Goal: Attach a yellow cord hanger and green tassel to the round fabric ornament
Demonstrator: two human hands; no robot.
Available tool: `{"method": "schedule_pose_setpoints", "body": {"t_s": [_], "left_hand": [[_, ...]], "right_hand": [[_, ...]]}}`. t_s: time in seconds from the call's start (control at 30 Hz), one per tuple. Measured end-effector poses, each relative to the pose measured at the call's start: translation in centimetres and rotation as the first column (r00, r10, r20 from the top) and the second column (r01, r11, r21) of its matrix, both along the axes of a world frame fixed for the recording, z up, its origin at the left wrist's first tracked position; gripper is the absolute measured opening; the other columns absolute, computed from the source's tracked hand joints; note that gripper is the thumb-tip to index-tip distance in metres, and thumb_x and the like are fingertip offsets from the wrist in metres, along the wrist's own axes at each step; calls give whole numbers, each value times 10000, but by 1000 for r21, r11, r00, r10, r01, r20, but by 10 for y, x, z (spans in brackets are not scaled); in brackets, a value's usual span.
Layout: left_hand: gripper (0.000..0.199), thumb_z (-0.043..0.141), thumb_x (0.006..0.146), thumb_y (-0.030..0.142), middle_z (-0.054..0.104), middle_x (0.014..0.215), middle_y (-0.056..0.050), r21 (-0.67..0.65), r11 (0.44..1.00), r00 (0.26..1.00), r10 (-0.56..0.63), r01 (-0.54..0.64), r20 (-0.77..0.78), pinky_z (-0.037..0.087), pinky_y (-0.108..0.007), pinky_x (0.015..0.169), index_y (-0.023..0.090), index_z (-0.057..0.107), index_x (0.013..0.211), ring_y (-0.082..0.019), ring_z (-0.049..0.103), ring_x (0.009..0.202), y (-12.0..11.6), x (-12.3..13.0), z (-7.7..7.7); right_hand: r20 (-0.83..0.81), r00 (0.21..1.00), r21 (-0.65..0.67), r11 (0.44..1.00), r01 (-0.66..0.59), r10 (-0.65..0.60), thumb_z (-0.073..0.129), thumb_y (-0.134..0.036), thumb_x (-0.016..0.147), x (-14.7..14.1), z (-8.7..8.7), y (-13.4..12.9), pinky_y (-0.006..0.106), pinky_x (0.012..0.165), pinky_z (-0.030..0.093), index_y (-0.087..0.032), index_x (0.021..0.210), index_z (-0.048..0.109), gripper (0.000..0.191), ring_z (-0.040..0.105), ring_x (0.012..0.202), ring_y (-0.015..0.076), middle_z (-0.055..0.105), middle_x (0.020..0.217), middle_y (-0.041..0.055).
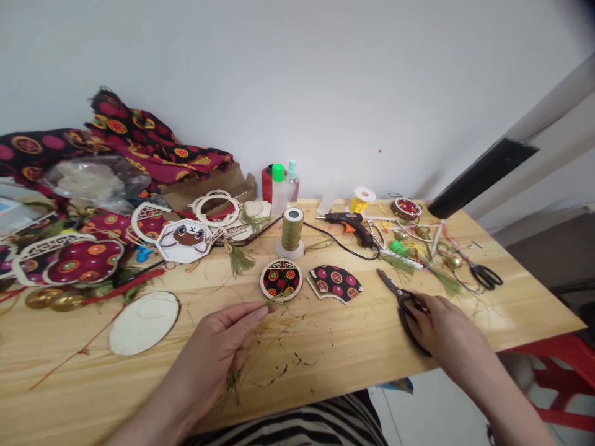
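My left hand (227,341) pinches a bundle of olive-green threads between thumb and fingertips. Loose strands of the green thread tassel (233,379) hang below the palm. Just beyond the fingertips lies a round wooden-framed ornament (281,280) with dark flowered fabric. At the right, my right hand (441,322) has its fingers closed round the handles of black-handled scissors (394,285), whose blades point away to the left. Between the hands sits a fan-shaped fabric piece (338,283). A spool of olive thread (292,232) stands upright behind the round ornament.
A glue gun (348,224) lies with its cord at the back. Flowered fabric (153,142), wooden frames and a sheep-face plaque (183,240) crowd the left. A second pair of scissors (486,276) and yellow cord (361,200) are at right. Thread scraps litter the front.
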State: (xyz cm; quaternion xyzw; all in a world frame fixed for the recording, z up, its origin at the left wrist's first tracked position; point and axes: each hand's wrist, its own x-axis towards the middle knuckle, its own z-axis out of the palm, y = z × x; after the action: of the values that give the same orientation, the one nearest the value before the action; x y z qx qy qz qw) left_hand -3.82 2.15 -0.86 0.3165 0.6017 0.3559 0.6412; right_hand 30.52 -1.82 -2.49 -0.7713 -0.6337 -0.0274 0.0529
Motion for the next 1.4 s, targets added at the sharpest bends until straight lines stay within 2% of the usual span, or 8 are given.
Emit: {"method": "schedule_pose_setpoints", "body": {"t_s": [0.1,0.17,0.3,0.43,0.53,0.7,0.93,1.4], "left_hand": [[387,754,637,454,335,411,105,-8,1000,1000,-17,17,-11,150,-163,369,137,737,860,-45,199,392,-1,0,-1],[375,745,654,444,339,406,102,0,998,997,-56,56,-51,145,-168,370,145,748,878,-48,194,391,-1,1,2],[279,725,686,399,415,396,70,66,984,979,-155,165,-135,270,-178,396,185,777,857,-91,360,429,-1,8,13],[200,682,727,366,471,376,45,137,959,965,-235,250,-121,444,-217,615,232,791,827,-180,568,664,-3,13,25],[188,647,762,353,563,438,33,135,943,952,-296,304,-76,454,-232,710,253,792,830,-189,599,746,-3,10,25],[196,655,765,363,703,717,1,115,935,941,-338,335,3,444,-232,718,251,783,861,-179,592,775,-4,5,17],[385,616,763,525,316,451,86,36,947,946,-318,320,-58,164,-192,397,162,728,703,-76,223,425,-8,4,11],[394,648,742,511,287,411,108,-18,957,956,-290,291,34,106,-207,392,147,745,859,-62,173,392,-5,3,10]], "right_hand": [[-155,985,110,992,-60,77,495,-276,874,-15,15,0,400,700,537,-137,970,635,220,663,820,279,692,904,130],[-274,918,276,938,-212,288,486,-269,896,-39,29,2,376,751,533,-149,981,630,206,648,860,244,685,936,119],[-440,617,379,758,-531,652,466,-153,920,-106,47,16,367,1032,394,-181,1258,505,342,498,1179,192,606,1209,99],[-535,377,378,614,-693,756,502,-120,908,-149,47,36,333,1081,334,-161,1311,464,406,431,1240,168,558,1306,81],[-588,298,359,572,-737,752,515,-107,900,-156,40,44,335,1003,402,-160,1267,520,371,521,1117,171,624,1181,84],[-649,307,296,603,-741,696,484,-92,907,-151,30,45,270,807,486,-211,1155,618,306,595,922,149,654,998,57],[-567,399,280,624,-730,721,493,-69,887,-149,33,47,269,759,484,-186,912,652,200,589,840,154,649,881,46],[-592,407,314,664,-679,696,499,-130,912,-149,30,48,262,754,467,-173,887,639,148,576,830,153,634,861,47]]}}
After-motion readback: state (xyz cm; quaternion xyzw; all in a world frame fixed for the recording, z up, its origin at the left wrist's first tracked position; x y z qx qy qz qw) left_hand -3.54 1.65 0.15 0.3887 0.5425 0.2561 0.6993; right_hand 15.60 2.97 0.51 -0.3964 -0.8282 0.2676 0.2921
